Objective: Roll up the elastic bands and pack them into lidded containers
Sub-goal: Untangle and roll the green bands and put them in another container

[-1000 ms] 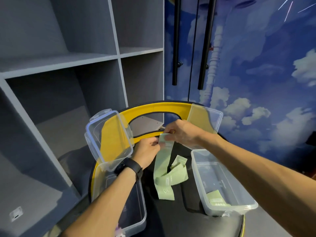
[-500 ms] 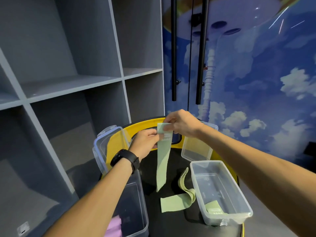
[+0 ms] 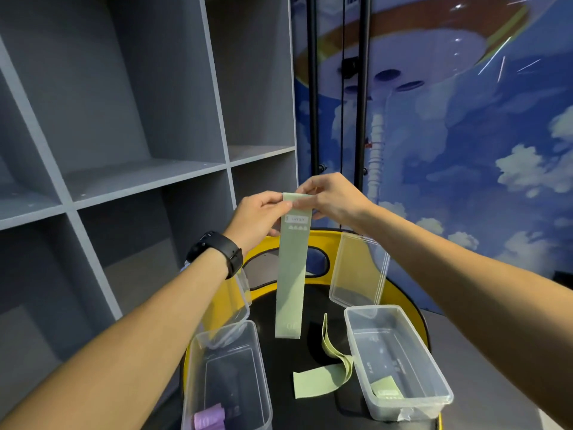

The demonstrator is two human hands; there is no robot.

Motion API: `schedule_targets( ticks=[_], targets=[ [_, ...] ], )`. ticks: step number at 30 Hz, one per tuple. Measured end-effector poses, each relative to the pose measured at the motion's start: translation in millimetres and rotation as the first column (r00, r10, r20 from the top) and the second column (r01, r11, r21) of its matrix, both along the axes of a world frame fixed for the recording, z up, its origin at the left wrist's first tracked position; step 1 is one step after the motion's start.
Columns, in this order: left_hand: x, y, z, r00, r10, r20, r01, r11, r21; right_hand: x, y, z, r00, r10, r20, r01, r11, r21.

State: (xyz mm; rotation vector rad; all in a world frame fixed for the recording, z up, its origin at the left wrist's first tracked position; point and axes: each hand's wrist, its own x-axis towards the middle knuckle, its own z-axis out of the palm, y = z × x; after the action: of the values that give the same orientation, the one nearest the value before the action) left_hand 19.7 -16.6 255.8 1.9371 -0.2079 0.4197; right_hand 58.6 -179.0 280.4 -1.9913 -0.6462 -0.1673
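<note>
A pale green elastic band (image 3: 290, 274) hangs straight down, pinched at its top edge by my left hand (image 3: 257, 217) and my right hand (image 3: 331, 198), well above the black seat. A second green band (image 3: 322, 377) lies loosely folded on the seat between two clear containers. The right container (image 3: 434, 367) holds a rolled green band (image 3: 386, 389). The left container (image 3: 192, 383) holds a rolled purple band (image 3: 209, 418). Their clear lids (image 3: 359, 271) lean upright behind them; the left lid (image 3: 235, 302) is partly hidden by my forearm.
Everything sits on a black seat with a yellow rim (image 3: 322, 235). A grey cubby shelf (image 3: 139, 175) fills the left side. Two black poles (image 3: 313, 88) stand behind, in front of a blue sky mural (image 3: 480, 150).
Both hands have risen, lifting the green band off the seat so it hangs fully straight. The second band has dropped free and lies on the seat.
</note>
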Motion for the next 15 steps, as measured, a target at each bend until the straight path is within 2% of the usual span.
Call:
schedule_targets(
  ticks=[8, 13, 15],
  targets=[
    [-4.5, -7.2, 17.8, 0.999, 0.022, 0.028, -0.021, 1.0, -0.01, -8.0, -3.7, 5.8, 1.0, -0.012, -0.022, 0.014, 0.995, 0.096],
    [-2.8, -9.9, 25.2, 0.986, 0.16, 0.056, -0.158, 0.987, -0.033, -7.9, 0.8, 1.4, 0.96, -0.249, 0.125, 0.235, 0.965, 0.115],
    [-4.8, -11.6, 29.4, 0.984, 0.167, 0.066, -0.167, 0.986, -0.013, -9.1, 2.0, 2.2, 0.968, -0.223, 0.113, 0.208, 0.97, 0.128]
  ],
)
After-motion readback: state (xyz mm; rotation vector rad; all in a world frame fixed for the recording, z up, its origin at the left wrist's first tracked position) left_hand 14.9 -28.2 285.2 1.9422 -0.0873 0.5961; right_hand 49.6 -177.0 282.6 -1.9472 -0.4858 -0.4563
